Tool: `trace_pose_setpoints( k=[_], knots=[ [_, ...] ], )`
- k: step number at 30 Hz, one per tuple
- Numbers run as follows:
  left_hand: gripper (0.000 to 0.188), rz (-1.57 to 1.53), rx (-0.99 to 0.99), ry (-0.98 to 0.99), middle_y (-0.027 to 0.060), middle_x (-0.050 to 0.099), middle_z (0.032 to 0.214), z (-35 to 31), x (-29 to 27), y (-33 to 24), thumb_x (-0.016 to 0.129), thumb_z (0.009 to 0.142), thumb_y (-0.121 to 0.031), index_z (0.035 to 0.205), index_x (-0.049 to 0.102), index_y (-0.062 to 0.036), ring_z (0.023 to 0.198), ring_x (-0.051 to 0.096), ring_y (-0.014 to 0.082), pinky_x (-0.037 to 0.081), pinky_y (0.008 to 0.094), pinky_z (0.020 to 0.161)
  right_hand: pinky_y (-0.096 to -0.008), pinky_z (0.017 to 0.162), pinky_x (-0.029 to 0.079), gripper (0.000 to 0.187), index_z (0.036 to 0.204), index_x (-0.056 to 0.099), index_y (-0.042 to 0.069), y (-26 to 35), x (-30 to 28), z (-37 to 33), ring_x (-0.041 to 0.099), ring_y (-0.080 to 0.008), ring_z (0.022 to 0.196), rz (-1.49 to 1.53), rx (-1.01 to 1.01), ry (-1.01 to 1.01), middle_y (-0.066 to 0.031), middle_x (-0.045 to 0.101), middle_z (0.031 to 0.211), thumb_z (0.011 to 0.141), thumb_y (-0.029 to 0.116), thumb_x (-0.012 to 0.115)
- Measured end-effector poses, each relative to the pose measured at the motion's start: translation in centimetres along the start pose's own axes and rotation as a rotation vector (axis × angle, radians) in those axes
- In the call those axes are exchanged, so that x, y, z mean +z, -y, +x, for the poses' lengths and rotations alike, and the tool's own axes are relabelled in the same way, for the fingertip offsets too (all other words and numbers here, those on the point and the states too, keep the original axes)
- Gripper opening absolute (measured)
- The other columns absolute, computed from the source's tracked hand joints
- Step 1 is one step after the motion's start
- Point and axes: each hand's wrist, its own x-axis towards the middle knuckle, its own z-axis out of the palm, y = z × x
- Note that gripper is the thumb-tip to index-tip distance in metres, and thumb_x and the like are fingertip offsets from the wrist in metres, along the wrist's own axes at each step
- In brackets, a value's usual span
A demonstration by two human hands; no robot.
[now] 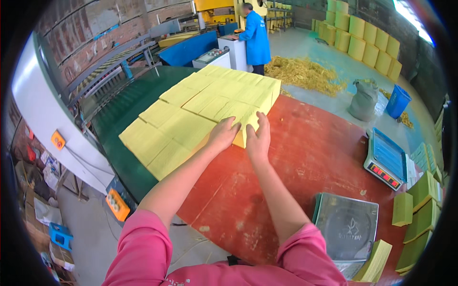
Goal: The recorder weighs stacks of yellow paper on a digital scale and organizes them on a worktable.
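Many blocks of stacked yellow paper (191, 107) lie packed together in front of me, partly on the red tabletop and partly on the green surface. My left hand (223, 135) reaches to the near corner of these blocks, its fingers stretched out and slightly bent. Just right of it, my right hand (258, 139) is at the same corner, thumb and fingers spread apart. Between the two hands shows the narrow near end of one block. Both hands look close to or touching the paper; exact contact cannot be made out. Neither hand is closed round anything.
A red table (305, 148) carries a blue-topped scale (389, 152), a grey-topped scale (347, 224) and yellow paper bundles (422, 209) at right. The green conveyor surface (114, 114) runs left beside a white machine housing (57, 114). Beyond, a person in blue (255, 38) stands at a console.
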Motion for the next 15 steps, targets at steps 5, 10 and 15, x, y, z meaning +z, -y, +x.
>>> trace_pose_setpoints(
  k=[5,10,15],
  knots=[
    [0.065,0.379,0.085,0.073,0.0224,0.041,0.149,6.9,1.0,1.8,0.049,0.096,-0.049,0.141,0.045,-0.0017,0.141,0.034,0.0356,0.026,0.0498,0.115,-0.0487,0.104,0.041,0.051,0.137,0.047,0.002,-6.8,2.9,12.3,0.047,-0.0372,0.129,-0.371,0.029,0.338,-0.0200,0.056,0.133,0.093,0.027,0.057],
    [0.080,0.501,0.071,0.133,0.0247,0.031,0.153,11.0,4.9,4.3,0.050,0.092,-0.058,0.145,0.037,0.0006,0.146,0.024,0.0378,0.017,0.0543,0.118,-0.0532,0.104,0.039,0.057,0.137,0.050,0.004,-13.6,8.7,20.4,0.048,-0.0338,0.129,-0.751,-0.041,0.632,-0.0159,0.057,0.134,0.094,0.042,0.053],
    [0.083,0.459,0.324,-0.067,0.0324,0.037,0.145,10.6,8.5,5.5,0.055,0.089,-0.058,0.139,0.038,0.0075,0.138,0.032,0.0442,0.022,0.0528,0.116,-0.0551,0.111,0.029,0.056,0.130,0.056,0.004,-21.0,12.5,22.2,0.046,-0.0283,0.132,-0.870,-0.190,0.417,-0.0118,0.053,0.140,0.094,0.047,0.048]
  ],
)
